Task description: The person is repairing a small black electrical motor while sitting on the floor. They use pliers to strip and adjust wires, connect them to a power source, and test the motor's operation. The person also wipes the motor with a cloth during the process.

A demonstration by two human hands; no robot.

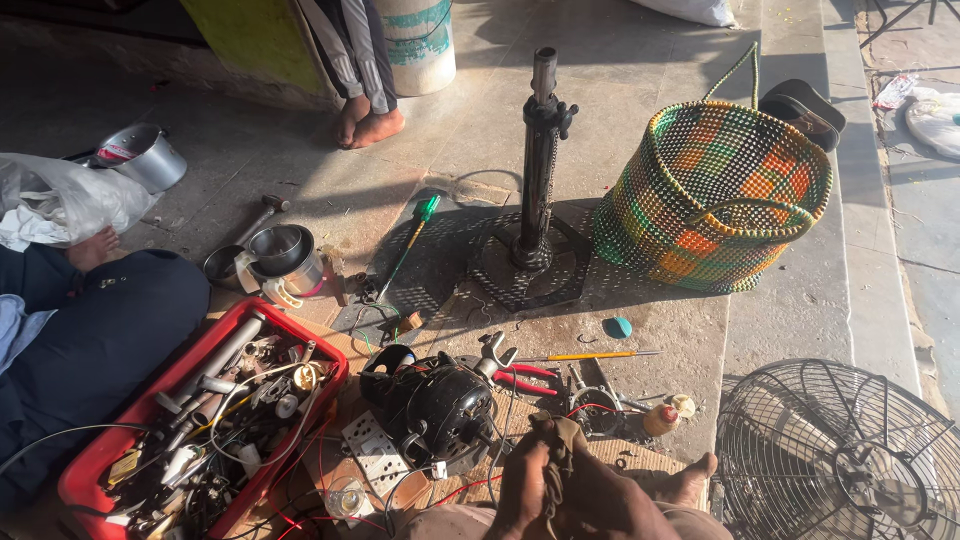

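Note:
My two hands are together at the bottom middle of the view, just in front of a black fan motor (440, 402). My left hand (522, 488) is closed on a crumpled brown rag (556, 452). My right hand (612, 503) is pressed against the same rag from the right and seems to grip it too. The motor lies on the floor with wires trailing from it. Red-handled pliers (522, 378) and a yellow-handled screwdriver (590, 356) lie just beyond it. My bare foot (690, 480) rests to the right of my hands.
A red tray (322, 352) full of tools and parts is at the left. A black fan stand (540, 160) is upright in the middle, with a woven basket (715, 195) to its right. A wire fan grille (840, 455) lies at bottom right. Another person's feet (368, 122) are at the top.

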